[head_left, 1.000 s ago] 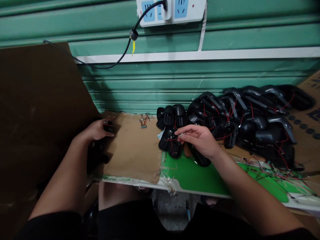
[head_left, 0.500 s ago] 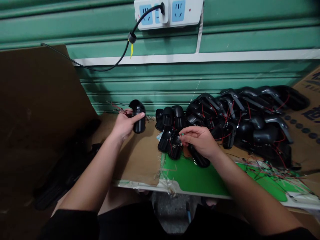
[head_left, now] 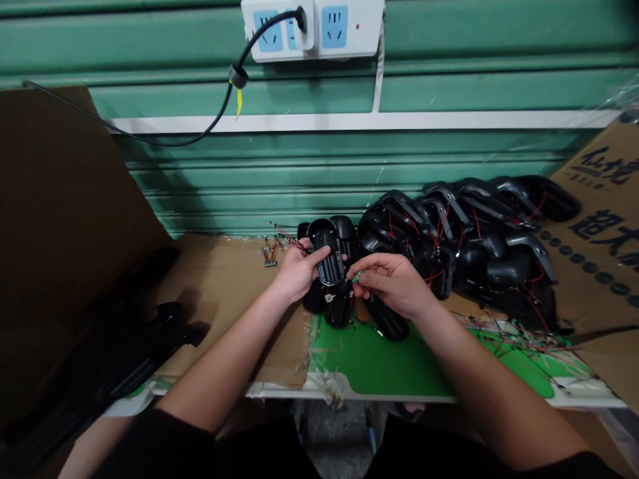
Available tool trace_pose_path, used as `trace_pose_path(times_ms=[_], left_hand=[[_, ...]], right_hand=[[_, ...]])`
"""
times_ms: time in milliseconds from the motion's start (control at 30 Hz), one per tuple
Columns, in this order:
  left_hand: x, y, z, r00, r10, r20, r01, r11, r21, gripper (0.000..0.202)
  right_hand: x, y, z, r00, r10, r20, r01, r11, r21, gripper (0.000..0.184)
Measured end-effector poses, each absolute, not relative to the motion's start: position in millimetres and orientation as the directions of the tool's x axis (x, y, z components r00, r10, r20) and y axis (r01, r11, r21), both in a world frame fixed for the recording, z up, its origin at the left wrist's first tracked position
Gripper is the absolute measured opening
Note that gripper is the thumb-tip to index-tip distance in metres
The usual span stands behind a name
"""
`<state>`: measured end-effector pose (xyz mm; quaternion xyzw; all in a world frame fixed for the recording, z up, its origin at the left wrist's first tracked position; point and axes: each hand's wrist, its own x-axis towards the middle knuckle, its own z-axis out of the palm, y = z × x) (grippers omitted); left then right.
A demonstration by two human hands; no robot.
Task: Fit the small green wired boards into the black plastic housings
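Observation:
My left hand [head_left: 298, 271] grips a black plastic housing [head_left: 327, 256], its hollow inside facing me. Thin red and black wires also come out from around the left fingers. Close to the housing's right side, my right hand [head_left: 387, 283] pinches a small green circuit board [head_left: 356, 277] between thumb and fingertips. Beneath and behind both hands lie more black housings [head_left: 337, 309], one with a small pale part in it. Another dark housing [head_left: 389, 319] rests under my right hand on the green surface.
Black housings with red wires [head_left: 449, 226] are heaped at the right by a cardboard box [head_left: 599, 219]. Loose wires [head_left: 519, 339] lie in front; small wired boards [head_left: 270, 256] sit on the cardboard sheet [head_left: 214, 279]. Dark parts [head_left: 150, 339] fill the left. A power strip [head_left: 312, 30] hangs above.
My left hand has carried the housing rightward, close to my right hand, and turned it so its hollow side shows. The right hand still pinches the small board. The view has shifted slightly.

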<state>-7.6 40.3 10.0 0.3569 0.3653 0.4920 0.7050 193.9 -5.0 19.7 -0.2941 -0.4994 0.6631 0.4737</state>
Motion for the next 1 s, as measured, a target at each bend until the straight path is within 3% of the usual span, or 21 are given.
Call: trace_pose_path(times_ms=[200, 433, 633, 1000], left_hand=[[-5.1, 26.9, -2.2, 0.292, 0.929, -0.228, -0.356, 0.327, 0.875, 0.064], [6.9, 15.1, -12.8, 0.177, 0.981, -0.081, -0.319, 0.135, 0.938, 0.07], [13.3, 6.8, -14.5, 0.136, 0.989, -0.056, -0.33, 0.098, 0.939, 0.076], [17.0, 1.2, -10.5, 0.13, 0.991, 0.02, -0.32, 0.023, 0.947, 0.072]], right_hand=[[195.7, 2.9, 13.7, -0.267, 0.961, 0.073, -0.302, -0.011, -0.953, 0.03], [192.7, 5.7, 7.1, -0.247, 0.963, 0.104, -0.25, 0.041, -0.967, 0.036], [185.4, 6.7, -1.7, -0.033, 0.978, 0.205, -0.106, 0.2, -0.974, 0.036], [183.5, 5.7, -14.3, 0.016, 0.909, 0.416, 0.063, 0.414, -0.908, 0.016]])
